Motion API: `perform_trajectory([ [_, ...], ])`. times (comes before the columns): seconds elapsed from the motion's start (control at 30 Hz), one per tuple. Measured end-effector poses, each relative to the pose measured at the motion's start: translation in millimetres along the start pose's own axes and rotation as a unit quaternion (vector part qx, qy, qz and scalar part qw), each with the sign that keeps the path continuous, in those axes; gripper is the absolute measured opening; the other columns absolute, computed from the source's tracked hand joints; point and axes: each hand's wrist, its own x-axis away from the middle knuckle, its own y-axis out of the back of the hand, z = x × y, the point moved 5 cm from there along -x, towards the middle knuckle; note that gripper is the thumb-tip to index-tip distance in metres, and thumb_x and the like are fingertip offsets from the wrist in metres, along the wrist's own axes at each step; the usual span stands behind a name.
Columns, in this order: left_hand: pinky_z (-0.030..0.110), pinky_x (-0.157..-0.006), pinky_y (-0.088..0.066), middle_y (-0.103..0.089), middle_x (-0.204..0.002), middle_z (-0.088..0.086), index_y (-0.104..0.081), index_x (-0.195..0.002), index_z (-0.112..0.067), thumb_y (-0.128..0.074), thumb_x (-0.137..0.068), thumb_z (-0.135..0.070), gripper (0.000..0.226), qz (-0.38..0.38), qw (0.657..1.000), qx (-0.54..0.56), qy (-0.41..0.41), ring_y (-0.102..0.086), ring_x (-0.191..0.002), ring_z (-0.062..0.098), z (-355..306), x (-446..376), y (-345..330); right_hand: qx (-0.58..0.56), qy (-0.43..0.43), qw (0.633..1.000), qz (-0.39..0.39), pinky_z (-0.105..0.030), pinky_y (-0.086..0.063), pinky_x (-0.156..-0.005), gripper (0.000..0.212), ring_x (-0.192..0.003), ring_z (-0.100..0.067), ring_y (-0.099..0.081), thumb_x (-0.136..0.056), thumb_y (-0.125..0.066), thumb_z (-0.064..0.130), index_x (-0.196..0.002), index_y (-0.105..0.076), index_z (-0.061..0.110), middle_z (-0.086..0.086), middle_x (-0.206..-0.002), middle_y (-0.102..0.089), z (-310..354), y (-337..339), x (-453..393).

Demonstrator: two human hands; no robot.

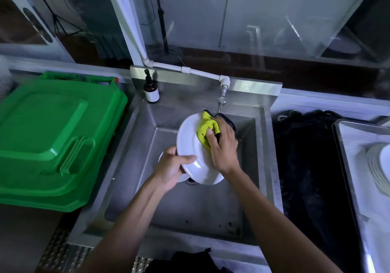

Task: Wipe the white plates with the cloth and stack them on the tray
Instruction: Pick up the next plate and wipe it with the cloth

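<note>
dark fabric (190, 260): bottom edge of view, nearest the camera, bunched against the sink's front rim; what it is cannot be told
forearms: both reach from the bottom of view out over the sink basin
left hand (173, 167): grip clamped on the plate's lower-left rim, thumb over the face, fingers behind
right hand (223, 146): grip closed on the cloth, pressing it onto the plate's upper right
plate (193, 146): white, tilted, held above the basin, face toward the camera
second plate (162, 156): white rim showing just behind the left hand, under the held plate; mostly hidden
cloth (205, 128): yellow-green with dark edging, bunched under the right fingers, touching the plate face
sink (135, 146): steel basin, dark drain partly visible below the plate
tap (221, 100): small spout on a white pipe, just above the cloth
bottle (150, 91): dark pump bottle with white label, upright on the sink's back left corner
bin lid (52, 137): large green lid, left of the sink
dark mat (306, 167): black, on the worktop right of the sink
tray (346, 146): metal, far right edge, beside the mat
stacked plates (377, 167): white stack on the tray, cut off by the frame edge
</note>
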Motion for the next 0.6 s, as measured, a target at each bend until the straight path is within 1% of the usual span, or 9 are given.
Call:
perform_trajectory([
  [0.07,0.04,-0.074,-0.06,-0.075,-0.102,0.021,-0.072,-0.106,0.003,-0.071,-0.067,-0.001,0.04,-0.002,1.0,0.008,-0.001,-0.073,-0.09,0.033,-4.3,-7.2,4.7,0.0,-0.015,1.0,-0.014,-0.042,-0.019,-0.113,0.05,-0.145,-0.007,-0.025,-0.101,-0.037,0.053,-0.146,-0.041,0.034,0.016,-0.155,-0.038,-0.1,-5.2,4.2],
  [0.17,0.041,-0.077,-0.058,-0.074,-0.101,0.022,-0.071,-0.107,0.006,-0.071,-0.066,-0.001,0.041,-0.011,1.0,0.025,0.006,-0.071,-0.089,0.034,-8.6,-16.1,12.4,0.012,-0.03,0.999,-0.016,-0.046,-0.018,-0.117,0.048,-0.149,-0.01,-0.022,-0.103,-0.041,0.049,-0.148,-0.043,0.032,0.014,-0.159,-0.033,2.2,-13.2,8.6],
  [0.27,0.044,-0.083,-0.056,-0.073,-0.104,0.023,-0.075,-0.103,0.0,-0.07,-0.067,0.0,0.037,-0.005,0.998,0.06,-0.002,-0.071,-0.089,0.035,-14.6,-24.3,20.0,0.027,-0.031,0.999,-0.009,-0.046,-0.017,-0.118,0.046,-0.151,-0.01,-0.019,-0.105,-0.045,0.043,-0.149,-0.043,0.031,0.013,-0.161,-0.031,6.6,-23.6,15.2],
  [0.37,0.051,-0.089,-0.056,-0.071,-0.113,0.027,-0.077,-0.103,-0.004,-0.069,-0.07,0.006,0.035,0.004,0.996,0.092,-0.018,-0.07,-0.096,0.038,-20.5,-31.9,25.6,-0.004,-0.044,0.999,-0.03,-0.045,-0.02,-0.121,0.046,-0.151,-0.012,-0.02,-0.104,-0.049,0.04,-0.149,-0.045,0.028,0.009,-0.161,-0.033,10.6,-31.4,25.1],
  [0.43,0.053,-0.089,-0.056,-0.071,-0.114,0.027,-0.078,-0.102,-0.003,-0.068,-0.072,0.005,0.033,0.002,0.994,0.109,-0.021,-0.07,-0.098,0.039,-22.1,-36.0,28.8,-0.041,-0.057,0.996,-0.049,-0.043,-0.02,-0.123,0.048,-0.151,-0.013,-0.019,-0.104,-0.052,0.036,-0.149,-0.045,0.025,0.004,-0.162,-0.031,11.5,-34.9,31.4],
  [0.53,0.049,-0.086,-0.06,-0.073,-0.111,0.024,-0.08,-0.1,-0.005,-0.064,-0.075,0.003,0.031,0.019,0.991,0.133,-0.022,-0.072,-0.098,0.038,-22.9,-39.3,32.1,-0.086,-0.083,0.991,-0.065,-0.04,-0.019,-0.124,0.051,-0.152,-0.011,-0.016,-0.103,-0.053,0.035,-0.151,-0.041,0.026,0.004,-0.165,-0.022,10.3,-36.0,37.7],
  [0.6,0.047,-0.084,-0.06,-0.072,-0.112,0.024,-0.079,-0.101,-0.003,-0.063,-0.076,0.004,0.031,0.035,0.989,0.141,-0.015,-0.072,-0.1,0.038,-22.4,-40.6,34.1,-0.089,-0.091,0.989,-0.072,-0.039,-0.019,-0.124,0.053,-0.152,-0.012,-0.016,-0.103,-0.054,0.035,-0.153,-0.039,0.025,0.004,-0.165,-0.022,9.9,-34.3,37.9],
])
